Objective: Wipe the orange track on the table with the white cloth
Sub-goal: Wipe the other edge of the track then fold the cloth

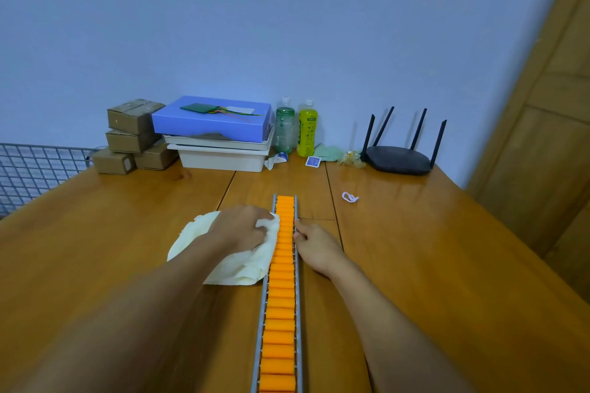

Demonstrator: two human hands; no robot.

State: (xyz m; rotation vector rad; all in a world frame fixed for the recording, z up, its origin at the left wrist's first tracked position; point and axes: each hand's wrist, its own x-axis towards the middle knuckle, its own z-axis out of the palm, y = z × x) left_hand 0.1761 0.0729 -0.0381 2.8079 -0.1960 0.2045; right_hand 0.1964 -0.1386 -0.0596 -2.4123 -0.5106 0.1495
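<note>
Head view: the orange track point(281, 297) runs lengthwise down the desk point(447, 265) between both hands. The left hand point(242, 226) bunches the white cloth point(236, 268) against the track's left rail. The right hand point(314, 244) lies with its fingers extended against the right rail. The track's near end is cut off, and the forearm hides part of the cloth.

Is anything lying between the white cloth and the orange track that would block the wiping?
Nothing visible does. The left hand holds the white cloth against the orange track, whose rollers are bare. The right hand touches its right rail, beside the rollers.
</note>
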